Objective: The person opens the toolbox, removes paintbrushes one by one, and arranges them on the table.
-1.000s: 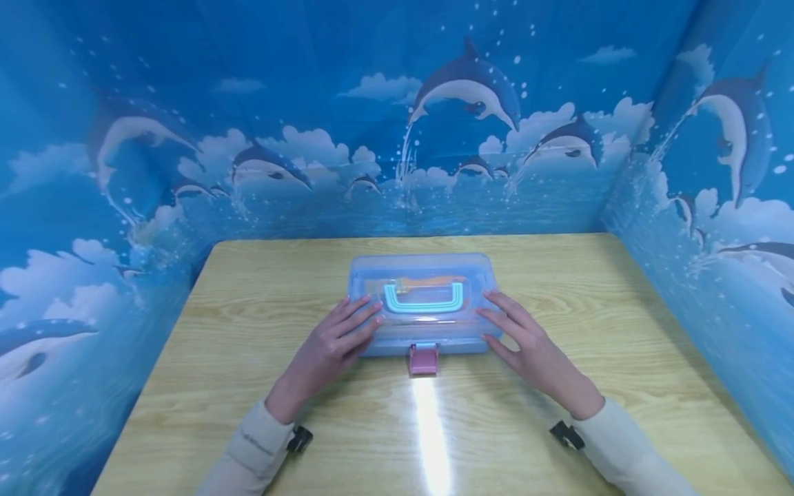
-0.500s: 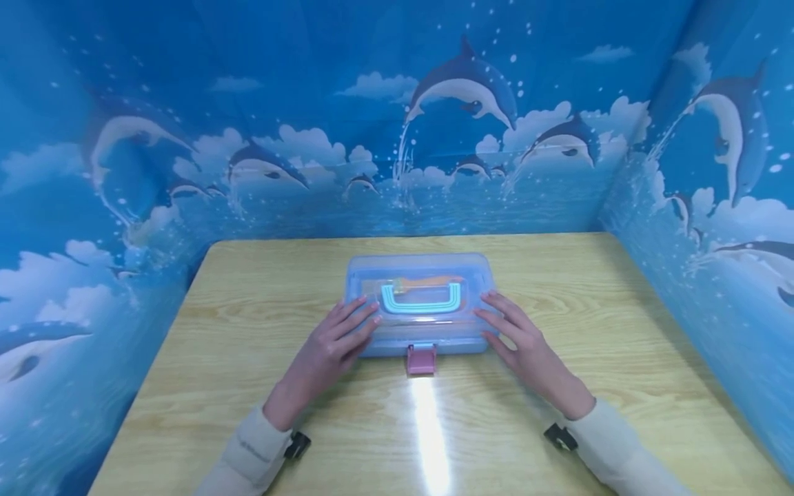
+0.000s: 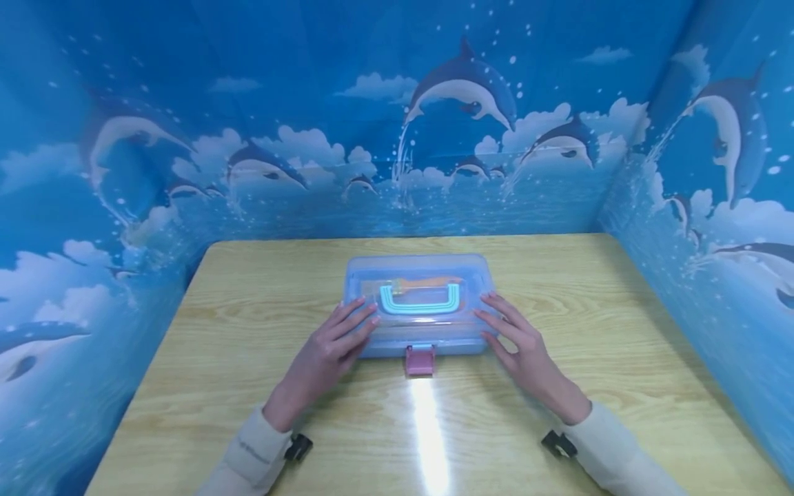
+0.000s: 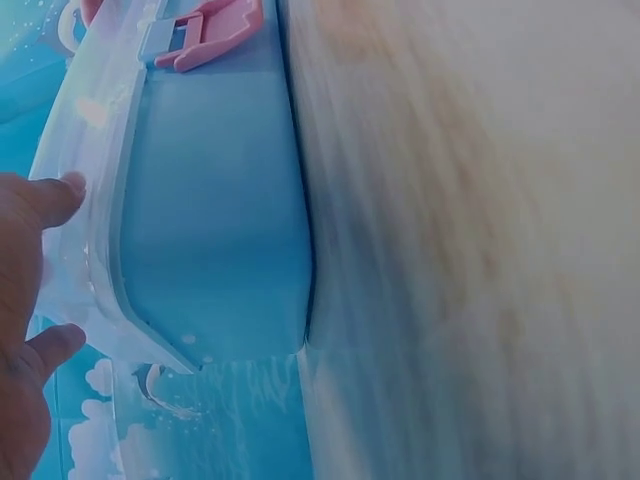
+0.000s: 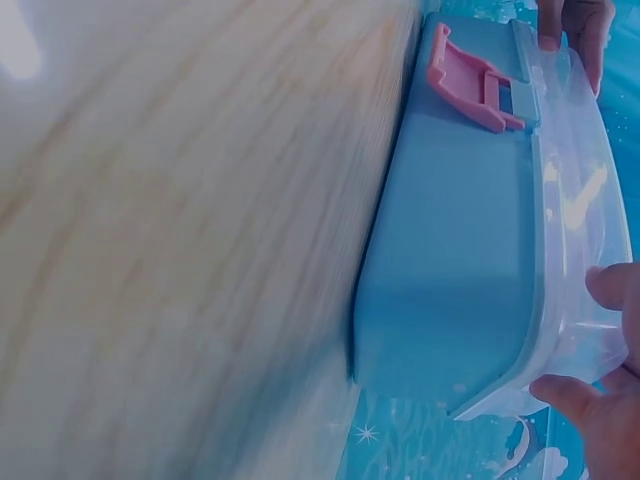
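Note:
A blue plastic storage box with a clear lid sits on the wooden table. The lid is down and carries a turquoise handle. A pink latch sticks out from the box's front. Through the lid an orange item shows faintly. My left hand rests at the lid's left end, fingers extended over its top. On the opposite end lies my right hand, its fingers spread and its fingertips on the lid; its thumb is at the lid's edge.
The table has a glare streak in front of the box. A blue curtain printed with dolphins stands along the back and both sides. Each sleeve has a black clip near the wrist.
Both hands keep their places on the lid, and the box stays put. The whole head view has shifted slightly; the right forearm sits a little further left in it.

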The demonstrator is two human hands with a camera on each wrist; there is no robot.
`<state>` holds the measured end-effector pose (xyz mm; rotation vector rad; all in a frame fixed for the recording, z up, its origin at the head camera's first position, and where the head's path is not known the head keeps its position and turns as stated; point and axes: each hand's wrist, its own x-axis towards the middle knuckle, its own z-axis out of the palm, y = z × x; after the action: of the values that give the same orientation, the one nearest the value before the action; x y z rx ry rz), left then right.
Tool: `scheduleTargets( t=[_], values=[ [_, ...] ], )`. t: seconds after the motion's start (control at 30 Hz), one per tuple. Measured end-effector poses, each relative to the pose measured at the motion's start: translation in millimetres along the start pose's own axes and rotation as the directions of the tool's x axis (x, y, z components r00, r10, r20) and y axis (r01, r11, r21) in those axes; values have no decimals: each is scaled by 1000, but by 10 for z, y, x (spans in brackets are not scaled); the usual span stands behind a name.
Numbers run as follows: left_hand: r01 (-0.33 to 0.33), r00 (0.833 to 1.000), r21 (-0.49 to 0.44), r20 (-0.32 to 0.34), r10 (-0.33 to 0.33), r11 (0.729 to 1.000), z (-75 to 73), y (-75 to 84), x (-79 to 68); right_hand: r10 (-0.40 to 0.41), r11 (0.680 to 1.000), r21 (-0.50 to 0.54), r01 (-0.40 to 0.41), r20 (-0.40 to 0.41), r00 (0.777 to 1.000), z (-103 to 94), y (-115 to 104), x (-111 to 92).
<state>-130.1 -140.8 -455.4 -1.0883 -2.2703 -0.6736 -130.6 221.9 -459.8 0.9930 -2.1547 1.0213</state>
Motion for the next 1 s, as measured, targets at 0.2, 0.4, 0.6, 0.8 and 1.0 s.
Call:
scheduleTargets(
  t=[0.2, 0.4, 0.6, 0.8, 1.0],
  values=[
    [-1, 1000, -28, -14, 0, 1000, -32, -7, 7, 68, 998, 9, -69, 32, 997, -4, -29, -25],
    [-18, 999, -72, -34, 16, 997, -73, -45, 55, 75, 997, -7, -75, 36, 997, -22, -38, -1],
    [-12, 1000, -106, -26, 9, 994, -144, -76, 94, 33, 999, -7, -33, 37, 999, -51, -38, 64],
    [6, 1000, -110, -17, -8, 994, -213, -92, 134, -70, 997, -10, 70, 19, 997, -68, 0, 136],
    [2, 1000, -109, -17, -4, 994, -236, -117, 201, -167, 985, -43, 166, -25, 986, -98, 87, 166]
  ],
)
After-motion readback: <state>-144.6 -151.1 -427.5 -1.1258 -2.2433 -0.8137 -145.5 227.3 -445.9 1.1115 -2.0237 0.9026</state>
